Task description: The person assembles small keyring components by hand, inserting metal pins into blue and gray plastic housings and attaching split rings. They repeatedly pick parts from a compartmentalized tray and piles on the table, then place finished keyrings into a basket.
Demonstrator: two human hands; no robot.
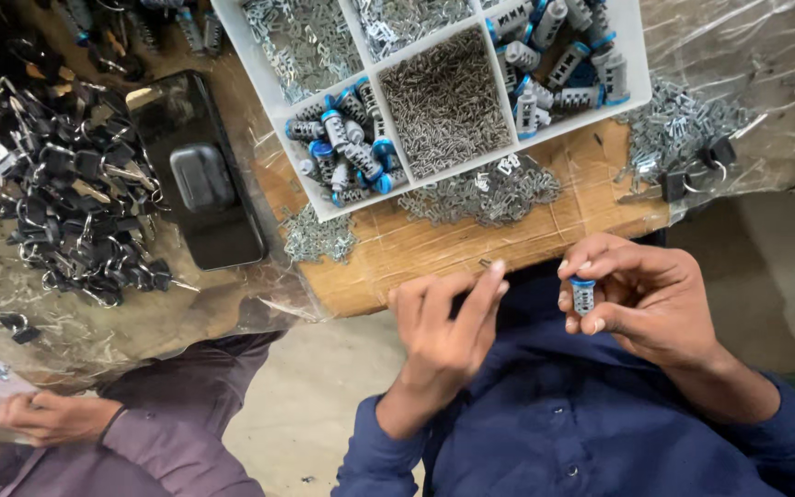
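My right hand (641, 294) holds a small silver lock cylinder with a blue cap (583, 294) upright between thumb and fingers, just off the near edge of the brown board (471, 248). My left hand (448, 322) is raised beside it, fingers pressed together and pointing at the board's edge. Whether it pinches a tiny part is hidden. Beyond both hands stands a white divided tray (324, 207). Its compartments hold more blue-capped cylinders (347, 138), thin metal pins (448, 101) and small metal clips (301, 41).
Loose metal clips (485, 193) lie on the board by the tray. A black case (200, 175) and a heap of black-headed keys (57, 175) sit to the left on clear plastic sheeting. Another person's hands (48, 414) in a greyish sleeve work at the lower left.
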